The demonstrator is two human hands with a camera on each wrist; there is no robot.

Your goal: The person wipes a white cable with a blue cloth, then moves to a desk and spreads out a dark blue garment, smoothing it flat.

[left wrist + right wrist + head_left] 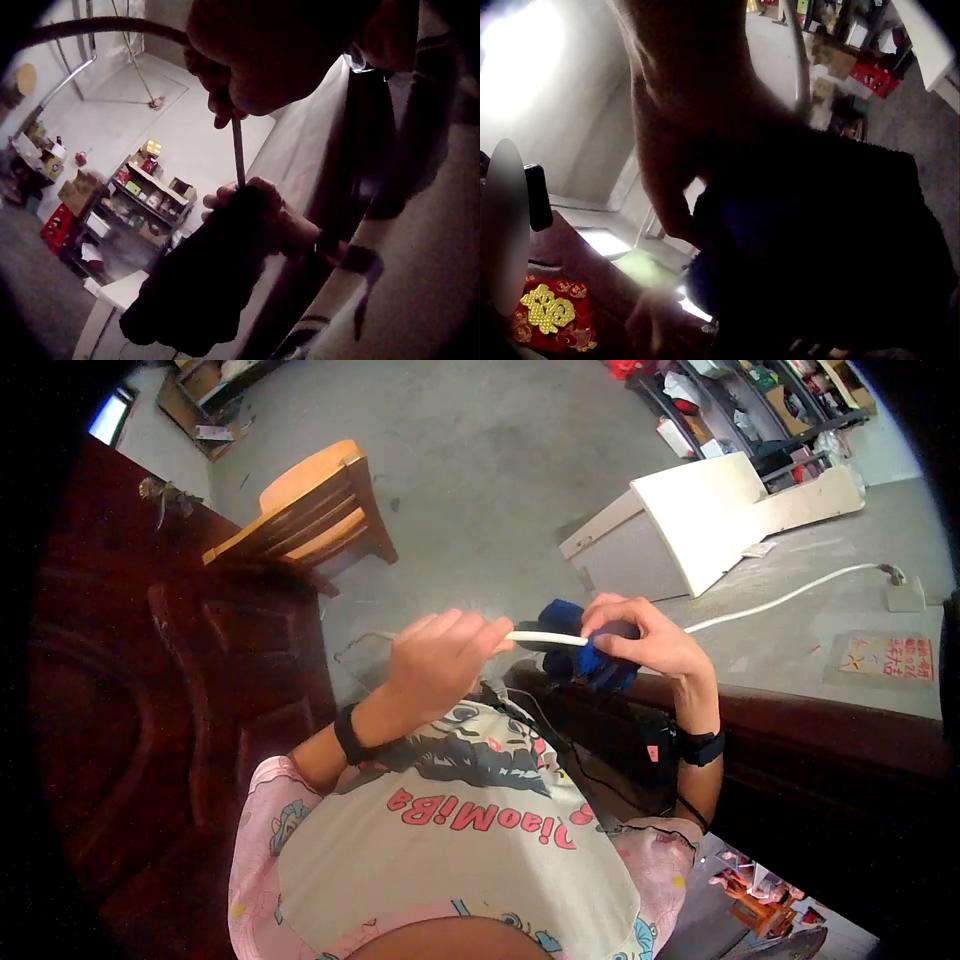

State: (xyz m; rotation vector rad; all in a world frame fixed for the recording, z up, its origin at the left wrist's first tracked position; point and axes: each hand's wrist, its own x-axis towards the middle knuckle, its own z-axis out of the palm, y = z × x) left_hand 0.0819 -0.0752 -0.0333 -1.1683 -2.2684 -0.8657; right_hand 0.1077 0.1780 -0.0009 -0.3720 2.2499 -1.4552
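Observation:
A white cable (545,638) stretches between the two hands in the head view. My left hand (440,655) grips it, fingers curled round, and a length trails out on the far side. With thumb and fingers, my right hand (650,635) pinches a dark blue cloth (562,618) against the cable. In the left wrist view the cloth (202,277) hangs in a dark bunch below the right fingers, and the taut cable (238,150) runs up to the left hand (262,64). The cloth (817,247) fills much of the right wrist view, beside the right hand (697,112).
Past the right hand, the cable leads to a white wall socket (905,593). A dark red carved door (150,700) stands at the left, with a wooden chair (315,510) behind it. White furniture (690,525) and loaded shelves (760,410) are at the right.

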